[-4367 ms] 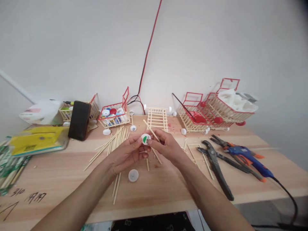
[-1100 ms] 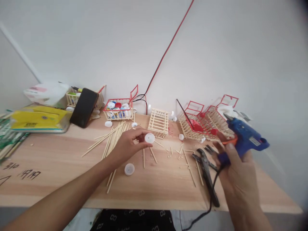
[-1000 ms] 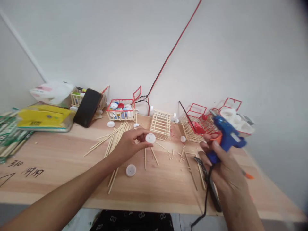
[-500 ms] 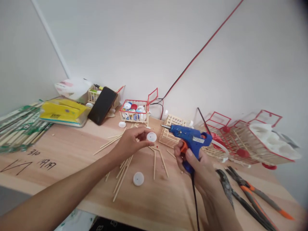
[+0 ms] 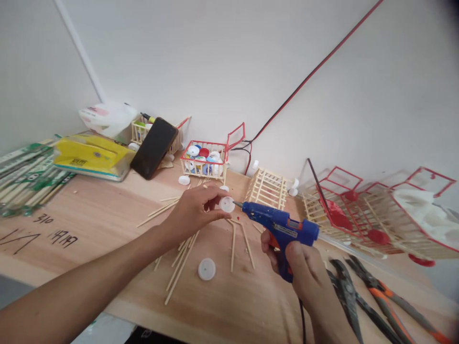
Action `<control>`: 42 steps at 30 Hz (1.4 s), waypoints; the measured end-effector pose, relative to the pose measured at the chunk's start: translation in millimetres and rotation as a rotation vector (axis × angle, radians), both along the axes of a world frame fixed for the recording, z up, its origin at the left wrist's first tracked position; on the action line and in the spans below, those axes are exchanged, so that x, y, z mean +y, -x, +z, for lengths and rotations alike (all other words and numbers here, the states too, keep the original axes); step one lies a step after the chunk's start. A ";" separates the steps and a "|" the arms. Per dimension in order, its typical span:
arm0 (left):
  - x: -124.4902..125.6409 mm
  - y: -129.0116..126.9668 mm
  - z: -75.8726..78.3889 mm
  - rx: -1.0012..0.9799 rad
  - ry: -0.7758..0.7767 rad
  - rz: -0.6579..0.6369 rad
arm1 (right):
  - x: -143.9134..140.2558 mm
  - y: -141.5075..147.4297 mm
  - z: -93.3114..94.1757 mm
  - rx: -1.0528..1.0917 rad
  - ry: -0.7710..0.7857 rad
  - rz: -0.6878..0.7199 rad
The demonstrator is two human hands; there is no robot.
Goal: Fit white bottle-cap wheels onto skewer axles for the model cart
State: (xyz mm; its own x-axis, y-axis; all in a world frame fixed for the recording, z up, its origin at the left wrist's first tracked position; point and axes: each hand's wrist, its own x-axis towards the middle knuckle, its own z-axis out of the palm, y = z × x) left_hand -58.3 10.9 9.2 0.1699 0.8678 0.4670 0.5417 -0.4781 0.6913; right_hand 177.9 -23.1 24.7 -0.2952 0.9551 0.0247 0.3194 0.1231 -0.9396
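Between the thumb and fingers of my left hand [image 5: 199,208] is a white bottle cap [image 5: 227,205], its hollow side turned toward me. My right hand [image 5: 299,267] grips a blue hot glue gun [image 5: 281,224] with an orange trigger. The gun's metal nozzle is at the cap's right edge; whether it touches cannot be made out. Another white bottle cap [image 5: 207,269] lies on the wooden table [image 5: 132,267] below. Thin wooden sticks [image 5: 182,267] are scattered under and beside my left hand.
A small stick basket [image 5: 204,160] holds bottle caps at the back. A bare stick frame [image 5: 267,188] and red-trimmed stick carts [image 5: 369,224] stand to its right. Pliers [image 5: 387,296] lie at right. At left are a phone [image 5: 154,148], a yellow packet [image 5: 93,155] and bagged sticks [image 5: 28,177].
The glue gun has moved left and tipped, bringing its nozzle to the cap. My left hand keeps its hold on the cap. The view has shifted slightly.
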 end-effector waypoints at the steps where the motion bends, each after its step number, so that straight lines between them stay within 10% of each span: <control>1: 0.2 -0.1 -0.7 0.011 -0.002 -0.002 | -0.1 0.5 -0.2 -0.014 0.004 0.023; 42: -2.4 0.3 -4.0 0.093 -0.056 -0.010 | 7.5 -6.4 -4.0 -0.364 -0.182 0.057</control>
State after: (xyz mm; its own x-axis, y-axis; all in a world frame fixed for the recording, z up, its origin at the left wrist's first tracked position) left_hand -58.6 8.5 5.3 0.2227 0.8386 0.4971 0.5972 -0.5204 0.6103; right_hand 184.3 -15.5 20.7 -0.3681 0.9267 0.0760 0.6147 0.3039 -0.7278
